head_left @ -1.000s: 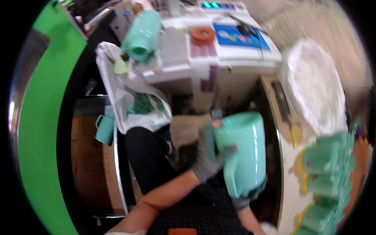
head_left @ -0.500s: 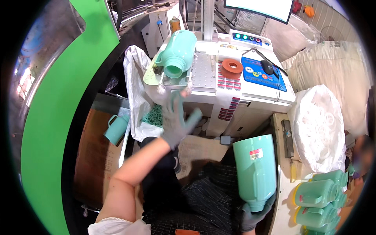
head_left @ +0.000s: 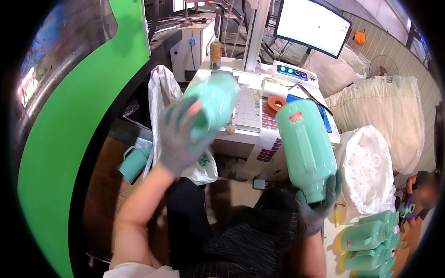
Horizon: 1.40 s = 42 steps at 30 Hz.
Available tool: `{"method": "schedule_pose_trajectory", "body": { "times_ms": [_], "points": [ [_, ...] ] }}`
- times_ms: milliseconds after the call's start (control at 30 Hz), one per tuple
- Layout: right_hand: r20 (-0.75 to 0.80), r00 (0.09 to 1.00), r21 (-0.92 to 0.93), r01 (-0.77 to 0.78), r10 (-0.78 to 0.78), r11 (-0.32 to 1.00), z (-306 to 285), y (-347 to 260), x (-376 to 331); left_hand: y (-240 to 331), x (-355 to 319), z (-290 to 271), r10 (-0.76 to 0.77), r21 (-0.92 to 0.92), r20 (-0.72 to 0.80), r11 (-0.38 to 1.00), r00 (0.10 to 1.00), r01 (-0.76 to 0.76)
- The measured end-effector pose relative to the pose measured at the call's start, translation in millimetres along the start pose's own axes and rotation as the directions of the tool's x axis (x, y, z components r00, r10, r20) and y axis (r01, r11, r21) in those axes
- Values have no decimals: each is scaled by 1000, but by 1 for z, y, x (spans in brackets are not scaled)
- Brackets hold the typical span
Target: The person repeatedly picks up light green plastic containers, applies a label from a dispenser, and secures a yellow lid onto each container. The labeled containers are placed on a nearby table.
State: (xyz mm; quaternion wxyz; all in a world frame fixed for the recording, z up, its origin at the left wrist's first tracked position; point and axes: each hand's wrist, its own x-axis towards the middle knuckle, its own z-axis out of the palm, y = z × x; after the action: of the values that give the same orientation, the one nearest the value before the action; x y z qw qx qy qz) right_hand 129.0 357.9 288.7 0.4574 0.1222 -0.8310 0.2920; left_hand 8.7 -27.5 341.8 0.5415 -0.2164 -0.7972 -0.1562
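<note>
L hand (head_left: 178, 141), gloved, gripped a teal jug (head_left: 214, 105) over the counter (head_left: 245, 132); R hand (head_left: 315, 208) clasped 2nd teal jug (head_left: 306, 148) by its neck.

Left bottle (head_left: 214, 105): a mint-green plastic bottle, smooth and glossy, blurred in the view. It lay tilted, its length running from lower left up to upper right, above the near edge of the white machine table. A gloved hand was wrapped over its lower end, hiding that part.

Right bottle (head_left: 307, 148): a mint-green plastic bottle of the same kind, with rounded shoulders and a glossy sheen. It was held almost upright, leaning slightly left, narrow end down in a gloved hand. A small red-and-white label sat near its upper end. It stood well apart from the left bottle.
</note>
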Motion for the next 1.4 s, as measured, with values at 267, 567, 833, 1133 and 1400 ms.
{"method": "schedule_pose_trajectory", "body": {
  "times_ms": [267,567,833,1133,1400],
  "points": [
    [153,859,-71,503,-489,862,185,-73,116,100,-122,-111,-422,-418,637,514,645,749],
    [505,749,-297,617,-429,728,320,-79,141,91,-139,-107,-359,-302,769,526,529,795],
    [487,761,-329,615,-429,717,319,-78,134,107,-136,-89,-332,-422,800,282,500,862],
    [434,814,-289,533,-387,795,321,-79,130,103,-141,-78,-321,-413,800,317,507,854],
    [574,777,-384,533,-257,754,350,-81,147,105,-143,-69,-320,-389,821,294,473,873]
  ]
}}
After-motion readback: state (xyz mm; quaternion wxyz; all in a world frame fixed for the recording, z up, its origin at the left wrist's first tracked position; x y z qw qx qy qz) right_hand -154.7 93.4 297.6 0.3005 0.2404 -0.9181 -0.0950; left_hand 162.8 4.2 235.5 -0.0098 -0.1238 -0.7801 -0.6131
